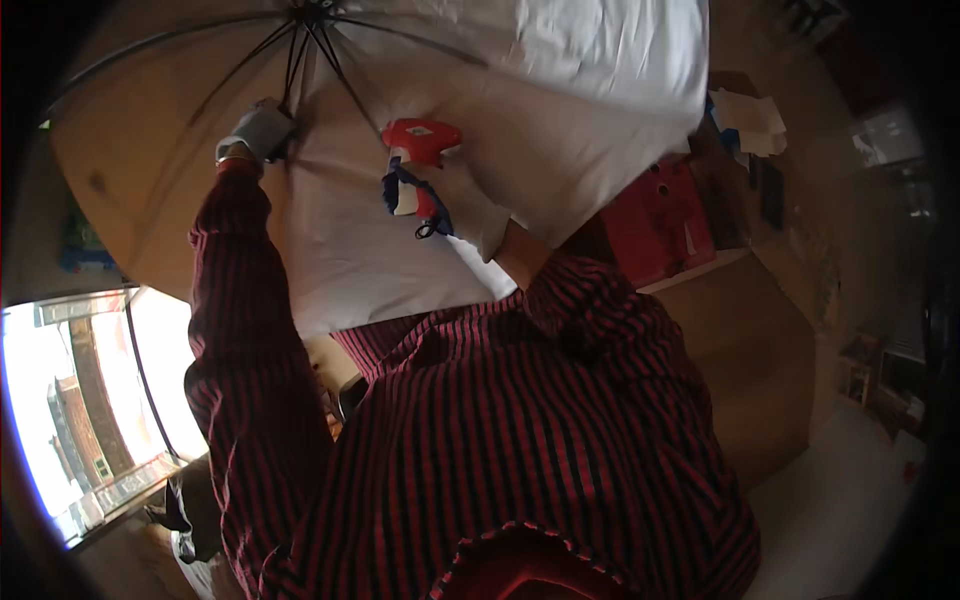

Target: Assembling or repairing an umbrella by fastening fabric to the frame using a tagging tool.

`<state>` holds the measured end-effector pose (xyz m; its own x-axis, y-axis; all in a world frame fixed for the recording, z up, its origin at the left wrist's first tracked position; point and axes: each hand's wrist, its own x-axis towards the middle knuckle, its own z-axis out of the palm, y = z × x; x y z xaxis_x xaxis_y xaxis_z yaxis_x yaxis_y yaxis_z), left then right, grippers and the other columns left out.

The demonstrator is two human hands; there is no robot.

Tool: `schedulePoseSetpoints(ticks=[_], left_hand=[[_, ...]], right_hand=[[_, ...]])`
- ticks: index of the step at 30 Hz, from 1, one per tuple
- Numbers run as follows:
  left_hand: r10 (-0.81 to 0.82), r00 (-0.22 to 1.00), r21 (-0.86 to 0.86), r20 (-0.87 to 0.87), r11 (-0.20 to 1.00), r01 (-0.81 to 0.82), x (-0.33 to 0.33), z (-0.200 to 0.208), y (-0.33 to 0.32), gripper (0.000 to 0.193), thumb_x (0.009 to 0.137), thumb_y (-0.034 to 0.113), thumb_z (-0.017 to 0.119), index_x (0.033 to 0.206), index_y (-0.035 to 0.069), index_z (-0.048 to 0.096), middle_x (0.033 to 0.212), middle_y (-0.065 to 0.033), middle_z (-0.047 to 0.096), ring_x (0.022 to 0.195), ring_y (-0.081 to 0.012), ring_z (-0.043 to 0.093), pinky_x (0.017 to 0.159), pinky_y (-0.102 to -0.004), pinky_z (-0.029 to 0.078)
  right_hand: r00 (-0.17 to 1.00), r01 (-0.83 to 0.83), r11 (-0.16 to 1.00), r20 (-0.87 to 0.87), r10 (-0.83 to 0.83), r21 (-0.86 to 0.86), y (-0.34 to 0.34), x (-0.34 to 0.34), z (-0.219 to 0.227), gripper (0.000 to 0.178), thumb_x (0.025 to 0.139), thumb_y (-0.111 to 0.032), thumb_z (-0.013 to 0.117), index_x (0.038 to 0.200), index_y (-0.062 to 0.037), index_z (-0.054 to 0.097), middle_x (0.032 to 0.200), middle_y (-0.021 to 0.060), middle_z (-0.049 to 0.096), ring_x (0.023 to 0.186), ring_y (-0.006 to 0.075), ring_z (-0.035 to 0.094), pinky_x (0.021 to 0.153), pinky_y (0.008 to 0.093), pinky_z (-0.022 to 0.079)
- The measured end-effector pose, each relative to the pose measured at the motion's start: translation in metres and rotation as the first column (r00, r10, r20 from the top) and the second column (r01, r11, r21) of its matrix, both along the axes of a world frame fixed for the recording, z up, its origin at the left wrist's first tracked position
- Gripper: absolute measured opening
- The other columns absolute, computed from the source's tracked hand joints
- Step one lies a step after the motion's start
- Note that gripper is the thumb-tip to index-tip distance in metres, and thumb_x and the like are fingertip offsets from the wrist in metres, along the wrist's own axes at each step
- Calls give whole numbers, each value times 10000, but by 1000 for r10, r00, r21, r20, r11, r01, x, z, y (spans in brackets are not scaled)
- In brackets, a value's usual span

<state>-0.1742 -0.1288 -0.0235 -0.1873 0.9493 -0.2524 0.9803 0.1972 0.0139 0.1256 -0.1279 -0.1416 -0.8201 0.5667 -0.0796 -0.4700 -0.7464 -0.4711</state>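
Open pale umbrella (360, 270) spreading over upper view, underside and dark ribs (350, 85) facing wearer. Red-and-black striped shirt (510, 430) filling lower middle. Bright window (95, 400) glowing at left. Brown panel (745, 350) and red box (660, 222) sitting right of umbrella. Right hand (475, 200), pale-gloved, curling partly closed and holding red-and-white object (422, 138) before canopy; fingers mostly hiding. Left hand (260, 128), grey-gloved, closing beside dark ribs; exact grip hiding, cannot tell. Dark blue band (434, 205) and black loop (427, 230) hanging below object.
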Motion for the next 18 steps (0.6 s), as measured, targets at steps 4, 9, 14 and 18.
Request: schedulePoseSetpoints(ticks=[4, 9, 14, 18], left_hand=[[305, 936, 230, -172, 937, -263, 11, 4, -43, 406, 840, 372, 629, 1073, 40, 645, 919, -186, 686, 828, -310, 684, 702, -415, 546], [365, 927, 474, 89, 803, -362, 152, -5, -35, 560, 807, 465, 633, 1178, 47, 602, 1064, -217, 661, 990, -374, 637, 831, -441, 510], [415, 877, 290, 244, 831, -474, 133, -77, -15, 512, 803, 440, 640, 1097, 20, 627, 1060, -228, 660, 974, -362, 644, 807, -446, 512], [433, 761, 147, 483, 817, -557, 128, -78, 0, 393, 828, 366, 617, 961, -1, 664, 1010, -226, 670, 888, -326, 670, 745, -422, 528]], right_hand=[[921, 83, 912, 320, -224, 402, -1, 16, 19, 163, 868, -198, 663, 943, -58, 623, 771, -18, 570, 663, 76, 524, 585, 255, 444], [843, 114, 903, 441, -308, 413, -2, 24, 3, 220, 808, -198, 670, 887, -2, 608, 740, -17, 554, 645, 72, 513, 548, 289, 423], [810, 165, 895, 461, -363, 414, -28, 10, -10, 205, 799, -186, 647, 868, 2, 605, 703, -7, 562, 599, 87, 514, 509, 303, 418], [755, 78, 910, 571, -321, 407, -32, 24, 7, 171, 826, -188, 649, 911, -41, 629, 751, -12, 574, 614, 83, 520, 546, 276, 427]])
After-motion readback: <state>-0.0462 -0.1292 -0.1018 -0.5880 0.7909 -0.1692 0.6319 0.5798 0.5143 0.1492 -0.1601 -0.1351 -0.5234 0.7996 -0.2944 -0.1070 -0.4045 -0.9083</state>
